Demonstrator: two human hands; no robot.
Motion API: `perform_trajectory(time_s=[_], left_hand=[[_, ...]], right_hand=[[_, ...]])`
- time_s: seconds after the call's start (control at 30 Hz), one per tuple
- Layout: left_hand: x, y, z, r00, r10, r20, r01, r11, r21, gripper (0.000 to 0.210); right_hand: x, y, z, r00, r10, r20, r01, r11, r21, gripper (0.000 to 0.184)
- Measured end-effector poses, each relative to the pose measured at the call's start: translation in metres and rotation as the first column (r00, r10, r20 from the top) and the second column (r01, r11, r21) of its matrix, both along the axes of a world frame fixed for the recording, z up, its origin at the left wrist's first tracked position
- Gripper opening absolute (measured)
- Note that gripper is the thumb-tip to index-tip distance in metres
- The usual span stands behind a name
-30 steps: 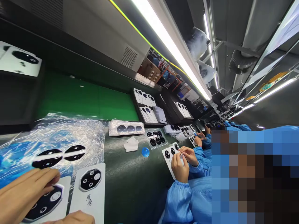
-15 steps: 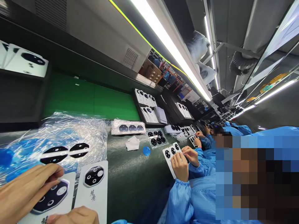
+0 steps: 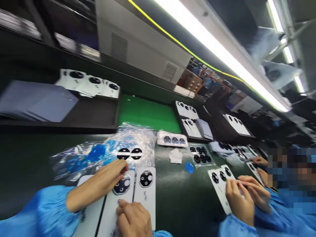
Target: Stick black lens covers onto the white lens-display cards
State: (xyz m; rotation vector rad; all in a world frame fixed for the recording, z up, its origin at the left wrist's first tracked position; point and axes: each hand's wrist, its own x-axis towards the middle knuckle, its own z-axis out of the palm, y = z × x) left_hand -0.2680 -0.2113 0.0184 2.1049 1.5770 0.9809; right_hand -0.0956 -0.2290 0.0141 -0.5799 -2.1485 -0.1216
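Observation:
Three white phone-back-shaped panels lie side by side in front of me. My left hand (image 3: 110, 179) reaches over the middle panel (image 3: 108, 210), its thumb and fingers closed at the upper edge of the dark octagonal camera plate (image 3: 120, 187). Whatever is between these fingertips is too small to make out. Lower on that panel rests my right hand (image 3: 135, 217), fingers curled in; anything in them is hidden. The right panel (image 3: 150, 210) carries a similar plate (image 3: 146, 178) and small dark lettering. My left forearm partly covers the left panel (image 3: 92, 214).
Crumpled clear plastic (image 3: 148, 141) with blue film pieces (image 3: 97, 153) lies behind the panels. Black trays (image 3: 98, 115) with white panels stand along the back. A white scrap (image 3: 175, 156) and a blue disc (image 3: 189, 167) lie rightward. A co-worker's hands (image 3: 240, 197) work at the right.
The view has swung left and back, so the bench appears shifted right, with more of the left tray and my left sleeve showing. Both my hands stay at the middle panel.

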Motion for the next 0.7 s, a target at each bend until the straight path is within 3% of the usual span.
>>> perform_trajectory(time_s=[0.13,0.27,0.7], left_hand=[[-0.005,-0.002,0.026,0.998,-0.062,-0.007,0.061,0.987,-0.146,0.015],[-0.003,-0.001,0.041,0.996,-0.092,0.015,0.093,0.970,-0.225,0.018],[0.002,0.006,0.042,0.994,-0.100,-0.033,0.088,0.961,-0.263,0.018]], right_hand=[[0.001,0.000,-0.014,0.996,0.042,-0.076,-0.043,0.999,-0.017,0.043],[0.002,0.000,-0.024,0.992,0.072,-0.099,-0.073,0.997,-0.007,0.041],[0.002,0.000,-0.017,0.993,0.068,-0.097,-0.069,0.998,-0.013,0.042]])
